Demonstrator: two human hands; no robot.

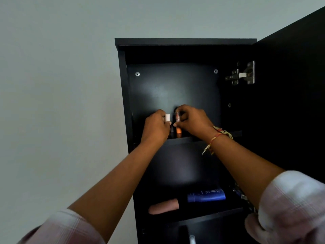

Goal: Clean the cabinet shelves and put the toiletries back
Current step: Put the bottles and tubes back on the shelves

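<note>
A black wall cabinet stands open in front of me. Both hands reach onto its upper shelf. My left hand is closed around a small item with a white cap. My right hand grips a small clear tube with an orange cap, held cap-down just above the shelf. The two items are side by side, almost touching. On the lower shelf lie a blue tube and a tan bottle with a black end.
The cabinet door hangs open at the right on a metal hinge. A pale wall fills the left side. Dark items sit in the bottom compartment. Threads are tied around my right wrist.
</note>
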